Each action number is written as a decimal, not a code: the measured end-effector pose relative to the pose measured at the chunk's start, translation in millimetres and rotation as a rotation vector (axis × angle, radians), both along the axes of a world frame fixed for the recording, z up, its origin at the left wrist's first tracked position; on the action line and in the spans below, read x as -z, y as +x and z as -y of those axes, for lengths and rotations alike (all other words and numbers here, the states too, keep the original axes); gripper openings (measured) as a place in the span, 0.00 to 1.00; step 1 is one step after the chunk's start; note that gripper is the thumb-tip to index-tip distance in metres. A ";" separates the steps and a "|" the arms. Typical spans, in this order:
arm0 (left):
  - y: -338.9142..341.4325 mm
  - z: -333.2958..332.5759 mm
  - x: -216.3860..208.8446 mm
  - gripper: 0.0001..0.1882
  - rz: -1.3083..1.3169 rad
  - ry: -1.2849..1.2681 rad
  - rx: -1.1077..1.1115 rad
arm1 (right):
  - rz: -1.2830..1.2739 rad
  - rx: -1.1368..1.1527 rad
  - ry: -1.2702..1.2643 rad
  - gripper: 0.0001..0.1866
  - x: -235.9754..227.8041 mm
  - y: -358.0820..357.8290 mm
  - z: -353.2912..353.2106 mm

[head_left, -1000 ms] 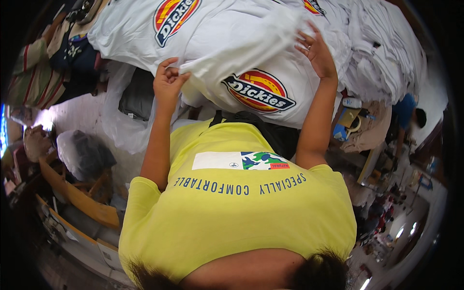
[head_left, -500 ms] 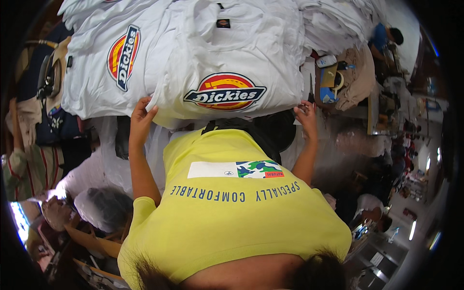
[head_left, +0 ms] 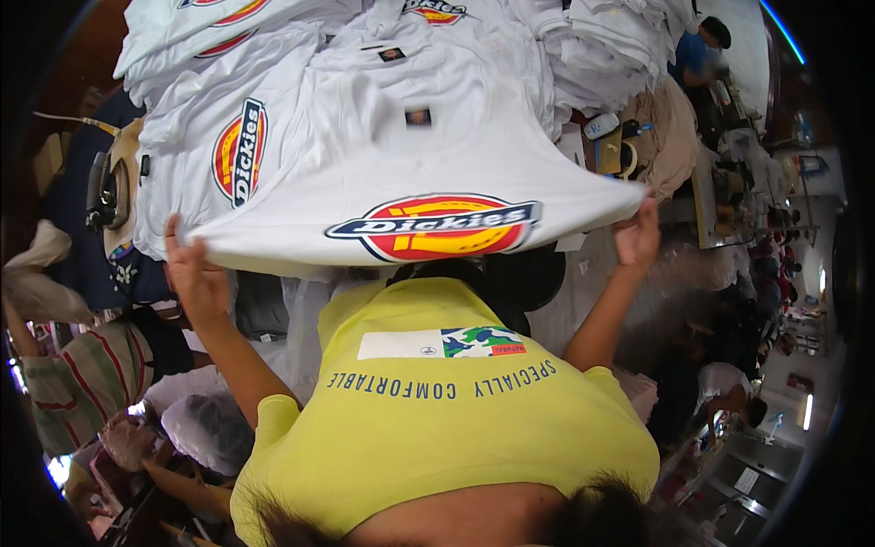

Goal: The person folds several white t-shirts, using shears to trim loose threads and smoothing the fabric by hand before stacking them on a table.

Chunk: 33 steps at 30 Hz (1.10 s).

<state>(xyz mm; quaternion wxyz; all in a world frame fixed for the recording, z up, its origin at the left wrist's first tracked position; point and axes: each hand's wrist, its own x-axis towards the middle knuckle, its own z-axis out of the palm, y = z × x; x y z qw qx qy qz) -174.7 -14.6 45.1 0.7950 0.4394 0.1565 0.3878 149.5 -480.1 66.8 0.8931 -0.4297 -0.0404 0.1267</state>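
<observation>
A white T-shirt [head_left: 365,173] with a red, yellow and navy chest print is drawn tight toward me over other white shirts. My left hand [head_left: 199,283] is closed on its near left edge, the index finger sticking up. At the near right edge, my right hand [head_left: 637,239] pinches the cloth, fingertips partly hidden behind it. Between the hands the fabric hangs stretched in front of my yellow top. A small dark label [head_left: 417,118] shows at its neckline. Beside it on the left lies another printed white T-shirt [head_left: 241,150].
Piled white shirts [head_left: 620,46] stand at the far right, more shirts [head_left: 196,68] at the far left. Tan cloth [head_left: 670,128] and a tape roll [head_left: 629,159] lie at right. An iron-like appliance [head_left: 108,191] stands left. A person in stripes [head_left: 91,387] is close by at lower left.
My hands have moved apart and toward me, pulling the T-shirt's near edge wider and closer. More shirts now show behind it.
</observation>
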 end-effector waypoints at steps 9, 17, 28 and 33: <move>9.2 -27.4 -86.9 0.46 -0.052 0.603 -0.011 | 0.423 -0.303 -0.554 0.43 -92.8 14.5 -17.7; -12.5 -59.8 -159.1 0.35 0.117 0.986 -0.391 | 1.178 -0.157 -0.230 0.35 -181.6 34.8 -26.0; 249.6 -108.7 -267.2 0.12 0.016 0.989 -0.291 | 1.082 0.321 -0.787 0.07 -253.5 239.1 -191.1; 285.7 -165.3 -249.5 0.13 0.076 0.973 -0.094 | 1.247 0.631 -0.588 0.06 -243.0 277.0 -217.1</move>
